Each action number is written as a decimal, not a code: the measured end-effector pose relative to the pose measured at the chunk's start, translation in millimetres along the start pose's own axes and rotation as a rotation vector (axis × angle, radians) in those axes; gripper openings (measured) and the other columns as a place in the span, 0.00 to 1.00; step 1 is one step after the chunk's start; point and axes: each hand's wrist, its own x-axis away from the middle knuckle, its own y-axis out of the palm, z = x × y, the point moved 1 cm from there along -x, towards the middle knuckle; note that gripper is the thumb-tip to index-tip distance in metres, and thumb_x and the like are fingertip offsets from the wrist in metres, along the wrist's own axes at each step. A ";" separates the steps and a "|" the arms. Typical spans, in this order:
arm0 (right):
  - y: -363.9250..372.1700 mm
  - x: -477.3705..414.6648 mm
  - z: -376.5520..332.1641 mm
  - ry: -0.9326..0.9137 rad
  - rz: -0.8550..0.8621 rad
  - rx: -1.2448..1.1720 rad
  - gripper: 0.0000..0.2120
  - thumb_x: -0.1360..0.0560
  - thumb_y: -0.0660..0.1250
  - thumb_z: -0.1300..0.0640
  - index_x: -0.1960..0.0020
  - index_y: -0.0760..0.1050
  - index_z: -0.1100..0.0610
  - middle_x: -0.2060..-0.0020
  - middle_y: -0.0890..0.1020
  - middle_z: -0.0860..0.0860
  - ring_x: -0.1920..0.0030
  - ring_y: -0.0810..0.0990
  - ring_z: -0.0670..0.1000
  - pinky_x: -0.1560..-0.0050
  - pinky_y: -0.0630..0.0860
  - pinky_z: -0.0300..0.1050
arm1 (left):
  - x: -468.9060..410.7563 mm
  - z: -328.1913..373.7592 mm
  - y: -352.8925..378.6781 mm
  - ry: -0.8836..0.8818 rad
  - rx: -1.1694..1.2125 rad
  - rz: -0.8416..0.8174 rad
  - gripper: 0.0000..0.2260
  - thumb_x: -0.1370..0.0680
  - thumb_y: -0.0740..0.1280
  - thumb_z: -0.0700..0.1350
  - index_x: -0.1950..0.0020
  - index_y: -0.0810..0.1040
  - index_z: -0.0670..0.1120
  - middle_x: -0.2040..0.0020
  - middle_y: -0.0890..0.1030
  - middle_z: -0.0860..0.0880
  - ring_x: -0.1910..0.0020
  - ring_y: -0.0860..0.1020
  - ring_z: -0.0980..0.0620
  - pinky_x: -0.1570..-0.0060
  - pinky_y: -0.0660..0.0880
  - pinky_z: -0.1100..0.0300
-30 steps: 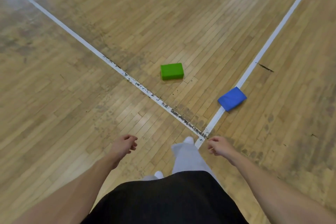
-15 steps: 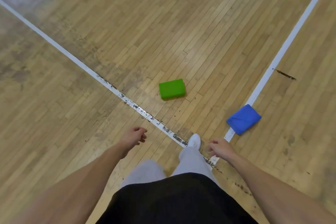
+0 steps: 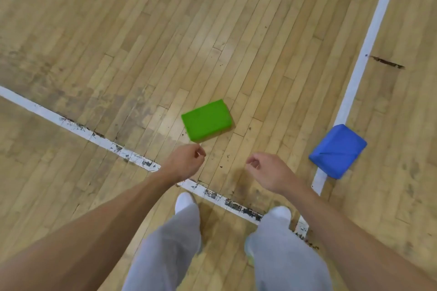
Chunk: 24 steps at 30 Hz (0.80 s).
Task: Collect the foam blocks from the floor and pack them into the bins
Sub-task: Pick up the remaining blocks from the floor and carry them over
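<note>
head view: i see the flat green rectangular foam block [image 3: 206,120] lying on the wooden plank floor [image 3: 142,30], just beyond my left hand [image 3: 183,162], whose fingers are loosely curled and hold nothing. my right hand [image 3: 268,172], right of the green block, is equally curled and empty. the blue foam block [image 3: 338,151], further right of it, overlaps a white painted line [image 3: 369,38].

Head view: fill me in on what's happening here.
A person stands on a wooden gym floor, both feet just behind a worn white line, reaching down with bare, empty hands. The left hand is close to a green foam block lying flat on the boards; the right hand hangs beside it. A blue foam block lies to the right, on another white line. Neither block is picked up, and no bins are in view.
</note>
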 end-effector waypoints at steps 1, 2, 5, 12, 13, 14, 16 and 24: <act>12.1 -29.3 7.9 -0.023 0.017 0.037 0.12 0.20 0.59 0.51 0.41 0.75 0.53 0.48 0.78 0.47 0.49 0.76 0.47 0.49 0.73 0.42 | -28.5 -12.3 8.4 0.025 -0.013 0.002 0.12 0.20 0.58 0.41 0.40 0.77 0.44 0.48 0.79 0.47 0.56 0.76 0.51 0.55 0.73 0.60; 24.6 -58.6 16.2 -0.047 0.040 0.069 0.12 0.21 0.59 0.51 0.41 0.75 0.53 0.49 0.78 0.47 0.49 0.76 0.48 0.49 0.73 0.43 | -56.2 -24.9 17.4 0.047 -0.015 0.009 0.11 0.20 0.59 0.41 0.40 0.78 0.44 0.48 0.78 0.48 0.56 0.75 0.52 0.55 0.72 0.61; 62.3 -142.9 45.6 -0.121 0.132 0.126 0.12 0.22 0.60 0.51 0.42 0.75 0.53 0.49 0.77 0.47 0.48 0.76 0.49 0.47 0.74 0.47 | -136.0 -60.6 47.7 0.131 -0.031 0.049 0.10 0.21 0.61 0.42 0.43 0.79 0.46 0.51 0.78 0.51 0.55 0.74 0.54 0.59 0.68 0.64; 142.9 -288.7 123.3 -0.087 0.218 0.042 0.11 0.23 0.63 0.47 0.44 0.76 0.51 0.50 0.77 0.46 0.47 0.75 0.47 0.45 0.73 0.44 | -304.7 -132.3 114.3 0.263 -0.355 0.137 0.21 0.27 0.70 0.46 0.34 0.73 0.48 0.40 0.74 0.47 0.41 0.74 0.49 0.40 0.72 0.52; 149.9 -302.9 131.8 -0.071 0.221 0.015 0.13 0.23 0.63 0.47 0.43 0.76 0.51 0.49 0.77 0.46 0.46 0.75 0.47 0.44 0.72 0.43 | -326.8 -139.6 120.8 0.248 -0.371 0.180 0.25 0.28 0.71 0.46 0.32 0.71 0.48 0.37 0.73 0.46 0.39 0.73 0.48 0.38 0.71 0.51; 155.8 -314.8 139.4 -0.058 0.221 -0.004 0.14 0.23 0.63 0.46 0.41 0.75 0.51 0.48 0.77 0.46 0.46 0.75 0.47 0.44 0.72 0.43 | -345.8 -145.2 126.5 0.232 -0.375 0.224 0.29 0.29 0.72 0.46 0.29 0.68 0.48 0.34 0.71 0.45 0.36 0.71 0.47 0.37 0.70 0.51; 162.8 -333.5 152.8 -0.051 0.221 -0.009 0.16 0.23 0.64 0.46 0.39 0.74 0.52 0.46 0.77 0.47 0.45 0.75 0.47 0.43 0.72 0.44 | -379.5 -150.6 131.1 0.210 -0.353 0.258 0.36 0.29 0.73 0.46 0.24 0.60 0.49 0.28 0.65 0.45 0.31 0.65 0.45 0.32 0.66 0.48; 175.9 -350.1 183.8 -0.004 0.188 -0.082 0.25 0.23 0.65 0.47 0.29 0.67 0.54 0.33 0.74 0.49 0.35 0.73 0.49 0.36 0.69 0.42 | -424.1 -145.9 123.3 -0.023 -0.385 0.234 0.50 0.31 0.75 0.56 0.22 0.45 0.44 0.23 0.52 0.41 0.24 0.52 0.41 0.27 0.54 0.41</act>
